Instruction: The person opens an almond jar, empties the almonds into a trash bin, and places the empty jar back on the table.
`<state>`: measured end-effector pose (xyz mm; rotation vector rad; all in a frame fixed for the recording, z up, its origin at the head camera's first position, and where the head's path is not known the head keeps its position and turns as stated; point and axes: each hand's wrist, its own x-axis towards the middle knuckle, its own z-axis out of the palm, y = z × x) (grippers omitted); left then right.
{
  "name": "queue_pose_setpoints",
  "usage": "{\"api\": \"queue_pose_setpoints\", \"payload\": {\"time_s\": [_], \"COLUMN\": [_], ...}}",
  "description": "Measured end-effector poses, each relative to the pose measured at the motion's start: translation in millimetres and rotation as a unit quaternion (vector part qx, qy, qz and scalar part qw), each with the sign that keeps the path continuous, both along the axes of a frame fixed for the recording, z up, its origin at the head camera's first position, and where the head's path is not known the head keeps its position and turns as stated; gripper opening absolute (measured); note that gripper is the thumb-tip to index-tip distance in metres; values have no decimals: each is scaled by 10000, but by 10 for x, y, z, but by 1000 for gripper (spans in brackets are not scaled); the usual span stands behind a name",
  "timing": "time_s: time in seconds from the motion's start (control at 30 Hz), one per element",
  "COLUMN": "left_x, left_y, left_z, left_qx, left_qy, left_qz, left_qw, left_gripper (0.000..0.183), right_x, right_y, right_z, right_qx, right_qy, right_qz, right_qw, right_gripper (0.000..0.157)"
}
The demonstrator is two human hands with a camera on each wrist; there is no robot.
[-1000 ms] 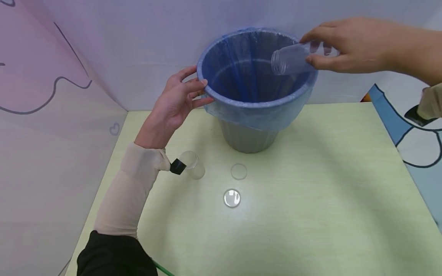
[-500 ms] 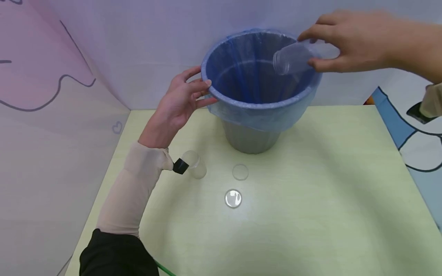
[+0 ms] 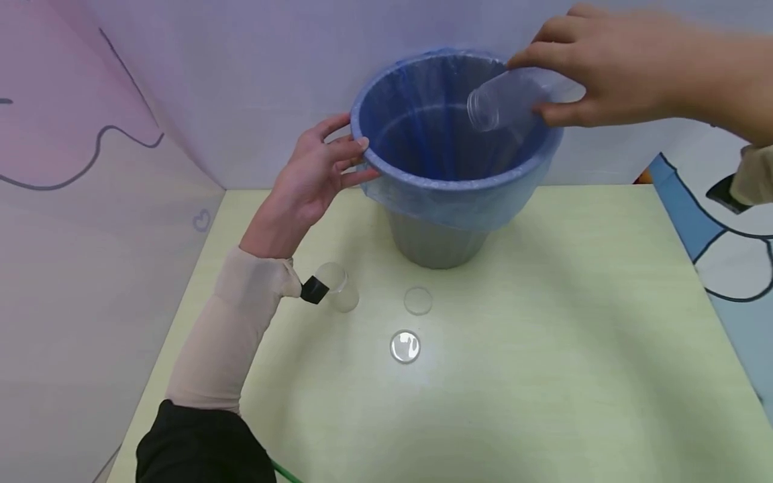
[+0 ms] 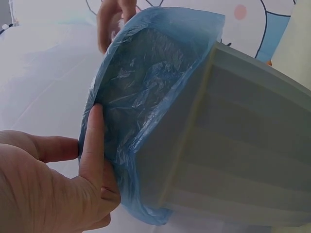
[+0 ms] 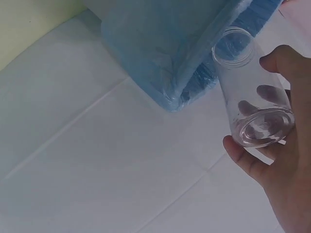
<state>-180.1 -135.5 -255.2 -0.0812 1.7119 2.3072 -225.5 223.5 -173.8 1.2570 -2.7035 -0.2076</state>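
Note:
A grey trash bin stands on the table, lined with a blue plastic bag folded over its rim. My left hand holds the left side of that rim, fingers spread against the bag, as the left wrist view also shows. Over the right part of the opening, my right hand grips a clear plastic jar near its base. The jar lies tilted, its threaded mouth pointing left and slightly down into the bin. It looks empty through its wall in the right wrist view, where the jar's base faces the camera.
Another clear jar stands on the pale table, near the left wrist's black camera mount. A thin clear ring and a shiny round lid lie in front of the bin. A white wall rises behind.
My right hand has shifted slightly left and carried the tilted jar a little farther over the bin's opening. My left hand keeps its hold on the rim.

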Motion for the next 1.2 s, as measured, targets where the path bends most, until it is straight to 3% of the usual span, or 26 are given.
{"api": "queue_pose_setpoints", "payload": {"time_s": [0.13,0.37,1.0,1.2], "left_x": [9,15,-25,-30], "left_y": [-9,8,36,49], "left_z": [-7,2,25,26], "left_qx": [18,43,108,134], "left_qy": [6,33,-90,-70], "left_qz": [11,-19,23,-17], "left_qw": [10000,10000,9999,9999], "left_gripper": [63,63,62,61], "right_x": [9,42,48,84], "right_y": [-33,-6,6,43], "right_z": [44,55,65,31], "right_qx": [-17,405,-112,-156], "right_qy": [95,64,538,541], "right_qz": [-6,-156,382,153], "right_qw": [10000,9990,9978,9983], "right_gripper": [65,62,69,78]}}
